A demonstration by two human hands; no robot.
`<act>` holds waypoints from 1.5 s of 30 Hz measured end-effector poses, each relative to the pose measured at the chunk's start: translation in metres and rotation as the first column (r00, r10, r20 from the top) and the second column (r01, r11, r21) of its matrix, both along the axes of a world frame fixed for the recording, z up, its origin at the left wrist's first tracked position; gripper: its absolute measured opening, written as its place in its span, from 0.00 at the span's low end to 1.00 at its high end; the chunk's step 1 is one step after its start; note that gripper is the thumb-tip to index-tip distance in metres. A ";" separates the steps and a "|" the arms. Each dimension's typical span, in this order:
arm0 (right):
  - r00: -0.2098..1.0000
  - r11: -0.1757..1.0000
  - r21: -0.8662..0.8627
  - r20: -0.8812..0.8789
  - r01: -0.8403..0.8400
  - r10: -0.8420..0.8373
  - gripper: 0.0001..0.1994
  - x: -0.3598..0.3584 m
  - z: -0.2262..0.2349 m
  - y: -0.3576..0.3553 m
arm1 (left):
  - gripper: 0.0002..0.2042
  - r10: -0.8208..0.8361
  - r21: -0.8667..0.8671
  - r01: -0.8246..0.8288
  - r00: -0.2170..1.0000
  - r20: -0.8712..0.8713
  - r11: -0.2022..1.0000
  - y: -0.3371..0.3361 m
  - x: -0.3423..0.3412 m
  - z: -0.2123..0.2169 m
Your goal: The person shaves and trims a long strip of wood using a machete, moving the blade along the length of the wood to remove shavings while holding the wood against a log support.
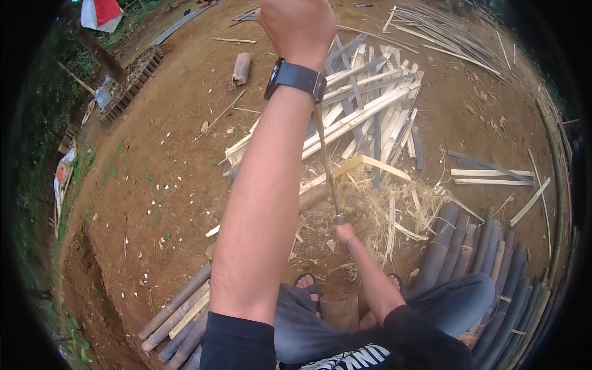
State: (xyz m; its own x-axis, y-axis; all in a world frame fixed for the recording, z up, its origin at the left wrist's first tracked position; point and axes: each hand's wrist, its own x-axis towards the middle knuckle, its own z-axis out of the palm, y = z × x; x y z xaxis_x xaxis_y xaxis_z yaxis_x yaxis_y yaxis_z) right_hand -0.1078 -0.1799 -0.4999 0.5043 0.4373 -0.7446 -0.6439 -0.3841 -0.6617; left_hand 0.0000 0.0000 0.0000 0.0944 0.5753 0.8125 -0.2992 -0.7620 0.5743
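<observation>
Earth (176, 132); right hand (345, 232) closed around knife (328, 172); left hand (298, 28) raised (grip hidden)

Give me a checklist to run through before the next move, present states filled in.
1. Right hand closed on the near end of the long thin tool: ok.
2. Tool's far end clear of the left wrist: cannot tell; the watch and wrist overlap that spot.
3. Left hand fully in view: not ok, cut off by the top edge.
4. Closed footwear: not ok, open sandals.
5. Work area free of shavings: not ok, they lie scattered.
</observation>
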 end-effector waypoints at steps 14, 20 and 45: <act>0.940 0.834 0.550 0.259 0.047 -0.224 0.10 0.036 0.212 -0.003 | 0.37 0.125 -0.023 -0.126 0.991 -0.048 0.992 0.039 -0.025 -0.009; 0.595 0.662 0.646 0.377 0.381 -0.710 0.07 0.009 0.148 -0.011 | 0.35 0.025 -0.085 -0.028 0.999 -0.041 0.996 -0.003 -0.008 0.007; 0.889 0.811 0.548 0.243 0.205 -0.389 0.08 0.032 0.159 -0.006 | 0.34 -0.004 -0.061 0.001 0.999 -0.045 0.998 0.024 -0.019 -0.001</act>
State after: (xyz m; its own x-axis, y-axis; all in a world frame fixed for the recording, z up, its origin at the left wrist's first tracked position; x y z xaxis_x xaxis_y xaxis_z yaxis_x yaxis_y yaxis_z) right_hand -0.0760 -0.1855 -0.3413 0.8429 0.4847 -0.2336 -0.3798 0.2285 -0.8964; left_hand -0.0195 0.0238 -0.0014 0.1319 0.6235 0.7707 -0.2735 -0.7244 0.6328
